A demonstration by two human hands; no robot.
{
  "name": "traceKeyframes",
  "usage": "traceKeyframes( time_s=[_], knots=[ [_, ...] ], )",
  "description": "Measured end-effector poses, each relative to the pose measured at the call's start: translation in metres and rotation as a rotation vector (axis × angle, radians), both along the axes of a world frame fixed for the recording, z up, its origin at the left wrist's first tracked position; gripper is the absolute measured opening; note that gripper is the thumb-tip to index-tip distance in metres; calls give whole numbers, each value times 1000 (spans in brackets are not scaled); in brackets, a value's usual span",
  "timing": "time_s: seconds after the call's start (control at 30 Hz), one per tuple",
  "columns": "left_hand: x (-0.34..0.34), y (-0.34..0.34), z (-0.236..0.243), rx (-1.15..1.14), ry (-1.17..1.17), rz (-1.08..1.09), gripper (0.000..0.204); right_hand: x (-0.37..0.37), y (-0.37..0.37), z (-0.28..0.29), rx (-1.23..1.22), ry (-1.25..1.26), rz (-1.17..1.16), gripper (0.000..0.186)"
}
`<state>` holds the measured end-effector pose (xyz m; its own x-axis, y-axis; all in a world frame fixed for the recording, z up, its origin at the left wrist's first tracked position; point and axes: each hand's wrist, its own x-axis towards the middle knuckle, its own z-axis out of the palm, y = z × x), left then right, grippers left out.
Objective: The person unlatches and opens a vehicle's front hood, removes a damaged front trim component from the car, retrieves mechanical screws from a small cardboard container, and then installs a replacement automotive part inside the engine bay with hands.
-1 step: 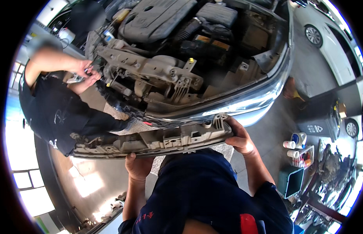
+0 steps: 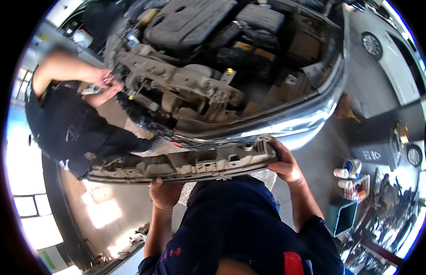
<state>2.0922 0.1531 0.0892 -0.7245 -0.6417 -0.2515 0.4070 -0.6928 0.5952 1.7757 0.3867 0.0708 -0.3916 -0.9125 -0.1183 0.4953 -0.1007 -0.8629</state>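
A long, dusty car front grille (image 2: 205, 166), its ribbed back facing up, is held level in front of my body. My left hand (image 2: 165, 194) is closed on its near edge, thumb on top and fingers hidden underneath. Around its right end my right hand (image 2: 283, 162) is wrapped, with the thumb on the near side. Just beyond the grille is the stripped front of a car, with a bare front crossmember (image 2: 176, 75) and an engine cover (image 2: 188, 23). The grille is apart from its mounting place, and its left end reaches close to a co-worker's dark clothes.
At the left a co-worker (image 2: 71, 119) bends over the car's front corner, both hands at it. To the right stand a dark wheeled bin (image 2: 378, 142), a teal bin (image 2: 342, 215) and a crate with bottles (image 2: 358, 187). A white car (image 2: 391, 55) is parked farther right.
The whole view has shifted slightly, so the car and surroundings sit a little farther right. Both hands keep their hold on the grille.
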Motion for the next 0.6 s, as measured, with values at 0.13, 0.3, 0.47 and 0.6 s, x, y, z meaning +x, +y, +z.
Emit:
traceKeyframes(
  time_s=[0.13, 0.3, 0.47, 0.6],
  knots=[
    [8, -9, -17, -23, 52, -88, 68, 2, 4, 0, -29, -19, -62, 94],
    [-2, -5, 6, -36, 24, -48, 71, 9, -3, 10, 7, 7, -72, 93],
    [2, -5, 3, 3, 29, -38, 70, 6, -9, 15, 10, 11, -46, 90],
    [-1, -5, 5, 21, 45, -21, 67, 3, -11, 11, 22, 1, -33, 94]
  ],
)
